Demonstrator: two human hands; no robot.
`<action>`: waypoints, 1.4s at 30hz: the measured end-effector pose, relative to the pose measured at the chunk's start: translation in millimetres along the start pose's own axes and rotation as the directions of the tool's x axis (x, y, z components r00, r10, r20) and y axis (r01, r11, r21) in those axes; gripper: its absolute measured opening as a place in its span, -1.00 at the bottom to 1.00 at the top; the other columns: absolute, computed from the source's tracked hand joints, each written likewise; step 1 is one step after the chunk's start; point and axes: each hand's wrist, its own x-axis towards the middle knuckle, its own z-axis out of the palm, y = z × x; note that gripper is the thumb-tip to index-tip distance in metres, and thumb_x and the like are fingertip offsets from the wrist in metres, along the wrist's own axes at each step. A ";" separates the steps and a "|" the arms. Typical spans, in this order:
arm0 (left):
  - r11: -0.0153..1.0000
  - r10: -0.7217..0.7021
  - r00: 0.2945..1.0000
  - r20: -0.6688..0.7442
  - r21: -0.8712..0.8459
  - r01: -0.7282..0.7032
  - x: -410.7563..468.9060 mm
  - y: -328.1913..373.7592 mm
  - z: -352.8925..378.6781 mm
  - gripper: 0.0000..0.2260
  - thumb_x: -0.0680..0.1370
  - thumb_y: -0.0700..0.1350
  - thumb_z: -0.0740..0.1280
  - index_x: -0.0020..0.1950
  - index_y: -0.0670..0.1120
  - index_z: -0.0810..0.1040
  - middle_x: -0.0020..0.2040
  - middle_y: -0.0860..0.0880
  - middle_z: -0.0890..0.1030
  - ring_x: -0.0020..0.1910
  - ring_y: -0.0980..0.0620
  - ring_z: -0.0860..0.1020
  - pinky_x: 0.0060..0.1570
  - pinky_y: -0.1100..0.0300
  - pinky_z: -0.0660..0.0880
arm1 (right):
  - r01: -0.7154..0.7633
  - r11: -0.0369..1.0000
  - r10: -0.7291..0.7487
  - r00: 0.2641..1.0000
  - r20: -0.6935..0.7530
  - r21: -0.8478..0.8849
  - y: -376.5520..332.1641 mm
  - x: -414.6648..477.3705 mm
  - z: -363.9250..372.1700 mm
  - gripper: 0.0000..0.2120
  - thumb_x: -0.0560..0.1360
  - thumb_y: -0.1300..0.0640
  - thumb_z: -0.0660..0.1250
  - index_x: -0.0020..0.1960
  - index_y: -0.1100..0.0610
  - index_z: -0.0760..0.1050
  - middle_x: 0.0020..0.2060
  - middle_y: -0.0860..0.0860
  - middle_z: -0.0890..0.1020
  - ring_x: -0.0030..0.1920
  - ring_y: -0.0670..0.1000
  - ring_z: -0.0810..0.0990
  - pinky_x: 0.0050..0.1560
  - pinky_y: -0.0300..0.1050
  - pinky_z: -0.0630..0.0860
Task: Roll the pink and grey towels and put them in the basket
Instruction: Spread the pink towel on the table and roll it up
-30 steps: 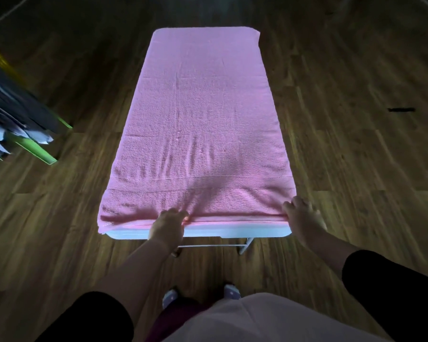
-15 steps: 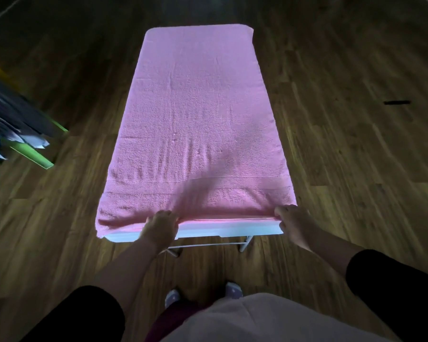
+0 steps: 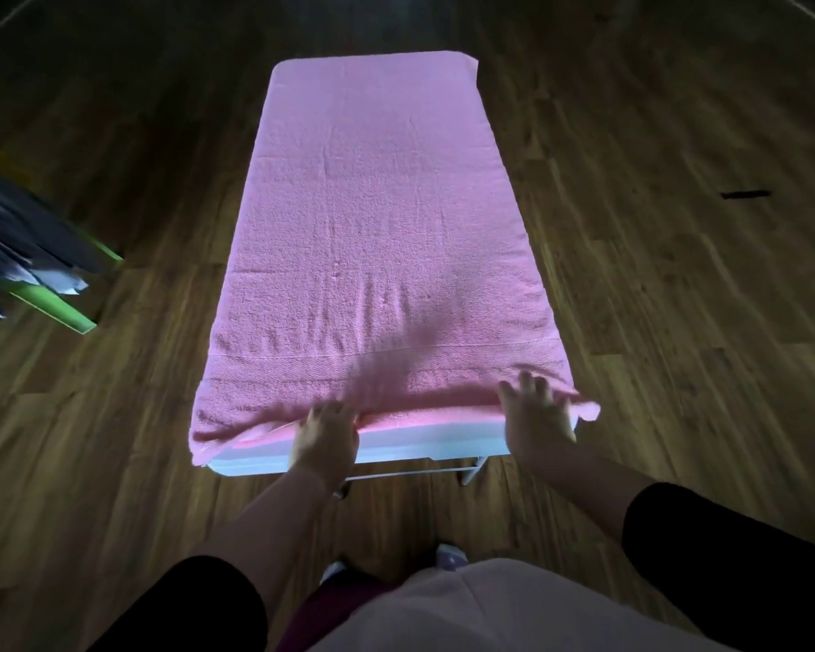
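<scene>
Your left hand (image 3: pixel 325 435) sits at the table's near edge, a little left of its middle. Its fingers curl round the near hem of the pink towel (image 3: pixel 377 237), though motion blur softens them. Your right hand (image 3: pixel 535 411) lies at the table's near right corner, fingers spread and straight, flat on the same hem without closing on it.

Between your hands the hem is bunched into a low ridge pushed back from the table's edge. This bares a strip of the white table (image 3: pixel 419 444) along its near side. At the near left corner the towel droops over the table's rim. At the near right corner a small flap pokes out past the table's side.

Beyond the ridge the towel lies flat along the table's whole length. It covers the top to both long edges and ends square at the far end. A few shallow creases run lengthwise just past your hands.

A table leg (image 3: pixel 474 468) shows below the near edge, and your feet (image 3: pixel 450 557) stand just short of it. Wooden floor (image 3: pixel 678 322) lies open along the table's right side and beyond its far end, with one short black mark (image 3: pixel 744 194) well to the right. Left of the table, well apart, a green-framed holder (image 3: pixel 67 312) carries dark and pale blue fabric.
</scene>
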 end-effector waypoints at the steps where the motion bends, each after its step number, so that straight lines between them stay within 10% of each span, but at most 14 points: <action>1: 1.000 0.017 1.000 0.003 -0.002 -0.017 -1.5 -2.8 0.2 -0.60 0.50 -0.17 0.35 0.34 -0.06 0.48 0.08 -0.14 0.58 0.10 -0.16 0.53 0.00 -0.06 0.54 | 0.060 0.995 -0.057 0.998 -0.035 0.079 -15.3 -3.9 -0.4 -0.51 0.48 0.24 0.19 0.39 0.04 0.25 0.36 0.15 0.28 0.32 0.18 0.33 0.15 0.13 0.46; 6: 0.992 0.076 0.997 0.010 -0.097 -0.075 -9.7 -16.5 -5.8 -0.68 0.41 -0.23 0.45 0.15 -0.03 0.62 0.16 -0.14 0.59 0.23 -0.23 0.50 0.12 -0.22 0.51 | 0.353 0.888 -0.333 0.936 -0.119 0.294 -91.5 -14.3 8.4 -0.53 0.49 0.24 0.25 0.39 0.09 0.34 0.39 0.16 0.32 0.40 0.21 0.30 0.32 0.13 0.42; 11: 0.986 0.100 0.995 0.001 0.134 -0.100 -20.8 -51.9 -12.2 -0.52 0.19 -0.20 0.61 0.09 -0.11 0.63 0.06 -0.22 0.60 -0.01 -0.22 0.61 -0.16 -0.03 0.64 | 0.241 0.922 -0.260 0.965 0.026 0.304 -117.9 -11.9 20.5 -0.46 0.51 0.32 0.21 0.47 0.07 0.26 0.52 0.16 0.12 0.48 0.24 0.18 0.44 0.13 0.27; 17: 0.960 -0.076 0.995 0.068 0.275 0.054 -27.0 -123.8 -20.9 -0.55 0.54 -0.19 0.24 0.43 -0.08 0.33 0.36 -0.13 0.38 0.31 -0.15 0.35 0.26 0.01 0.44 | 0.198 0.921 -0.198 0.980 -0.036 0.336 -117.4 -7.3 19.6 -0.69 0.59 0.26 0.19 0.30 0.10 0.48 0.35 0.18 0.38 0.33 0.17 0.37 0.28 0.01 0.43; 23: 0.954 -0.298 0.954 0.018 -0.019 0.298 -32.8 -183.5 -35.7 -0.64 0.53 -0.29 0.18 0.30 -0.08 0.49 0.22 -0.15 0.47 0.19 -0.16 0.47 0.13 -0.03 0.50 | 0.110 0.945 -0.098 0.994 -0.052 0.310 -131.6 -0.8 11.2 -0.74 0.57 0.28 0.19 0.23 0.15 0.50 0.25 0.19 0.47 0.24 0.19 0.43 0.22 0.01 0.47; 33: 0.885 -0.157 0.984 0.079 -0.431 0.176 -28.0 -229.9 -48.2 -0.84 0.61 -0.17 0.24 0.07 -0.19 0.58 0.00 -0.21 0.62 -0.02 -0.16 0.56 -0.08 0.17 0.38 | 0.030 0.962 -0.027 1.000 -0.015 0.273 -138.5 -2.0 10.2 -0.67 0.59 0.19 0.16 0.34 0.15 0.44 0.25 0.22 0.44 0.22 0.22 0.43 0.24 0.01 0.42; 39: 0.955 -0.296 0.933 0.207 0.077 0.286 -20.4 -213.5 -53.0 -0.56 0.59 0.12 0.20 0.43 0.04 0.27 0.42 -0.16 0.30 0.38 -0.20 0.28 0.28 -0.11 0.33 | 0.011 0.946 -0.014 1.000 0.007 0.324 -137.0 -4.3 4.9 -0.76 0.59 0.19 0.19 0.22 0.17 0.51 0.18 0.20 0.46 0.19 0.22 0.43 0.19 0.03 0.43; 42: 0.998 -0.030 0.995 0.100 -0.055 0.035 -22.8 -186.1 -51.5 -0.62 0.59 0.05 0.23 0.39 0.03 0.34 0.37 -0.06 0.35 0.35 -0.09 0.30 0.30 -0.03 0.34 | 0.014 0.934 -0.013 1.000 -0.005 0.358 -135.8 -3.6 7.8 -0.76 0.57 0.19 0.27 0.22 0.18 0.50 0.13 0.20 0.49 0.17 0.20 0.46 0.18 0.02 0.47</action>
